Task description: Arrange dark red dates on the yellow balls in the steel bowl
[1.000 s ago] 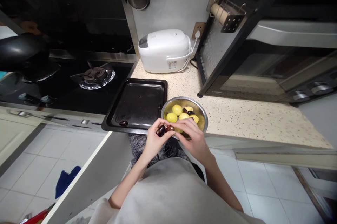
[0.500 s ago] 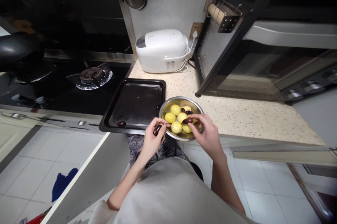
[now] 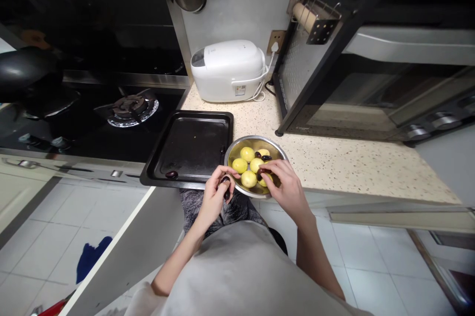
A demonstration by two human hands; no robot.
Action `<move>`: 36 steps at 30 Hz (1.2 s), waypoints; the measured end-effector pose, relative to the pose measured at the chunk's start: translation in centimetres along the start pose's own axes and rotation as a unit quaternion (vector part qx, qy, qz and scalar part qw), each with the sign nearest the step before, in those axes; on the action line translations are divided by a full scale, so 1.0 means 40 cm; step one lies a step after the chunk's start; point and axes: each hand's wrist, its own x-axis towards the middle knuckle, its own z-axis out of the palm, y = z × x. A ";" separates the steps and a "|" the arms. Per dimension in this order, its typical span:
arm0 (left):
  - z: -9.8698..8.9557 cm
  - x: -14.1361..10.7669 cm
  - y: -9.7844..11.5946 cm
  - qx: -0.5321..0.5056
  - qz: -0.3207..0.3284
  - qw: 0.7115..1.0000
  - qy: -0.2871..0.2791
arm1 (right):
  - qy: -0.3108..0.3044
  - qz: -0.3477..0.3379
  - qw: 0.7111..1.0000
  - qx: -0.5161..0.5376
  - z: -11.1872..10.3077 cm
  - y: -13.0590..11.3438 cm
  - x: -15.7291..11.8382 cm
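Observation:
A steel bowl (image 3: 276, 145) at the counter's front edge holds several round yellow fruits (image 3: 248, 179), with a few small dark oval fruits (image 3: 266, 158) among them. My left hand (image 3: 214, 194), at the bowl's left rim, is closed round a dark oval fruit (image 3: 226, 194). Over the bowl's right side, my right hand (image 3: 288, 189) pinches another dark oval fruit (image 3: 259, 174) between thumb and fingers. The exact kind of either fruit is not clear. To the left lies a black baking tray (image 3: 189, 140), with one dark oval fruit (image 3: 171, 174) at its front edge.
Behind the tray and bowl stands a white rice cooker (image 3: 228, 71), plugged in at the wall. An oven (image 3: 371, 88) sits on the right under a black rack. A gas hob (image 3: 131, 106) with a wok (image 3: 27, 71) is on the left. Below it, a cabinet door (image 3: 122, 251) stands out.
My right hand has lowered its dark fruit slightly to the left, deeper into the bowl. In my left hand the dark fruit has turned to point downward and sits a little lower.

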 end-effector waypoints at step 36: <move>0.011 0.005 -0.002 -0.041 0.000 0.998 0.044 | 0.036 -0.025 0.998 -0.049 0.020 -0.042 0.057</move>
